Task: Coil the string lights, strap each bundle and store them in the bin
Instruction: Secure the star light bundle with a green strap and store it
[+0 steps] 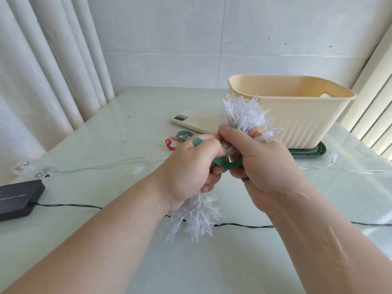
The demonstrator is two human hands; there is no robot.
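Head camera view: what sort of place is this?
Most likely a room in a home: a glossy pale table against a tiled wall, white curtains on the left, and a phone lying beside the beige bin. The left hand and right hand grip a string light bundle.

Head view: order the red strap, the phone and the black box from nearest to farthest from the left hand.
1. red strap, lying just beyond the left hand, which grips the light bundle.
2. phone, farther back, left of the bin.
3. black box, far off to the left.
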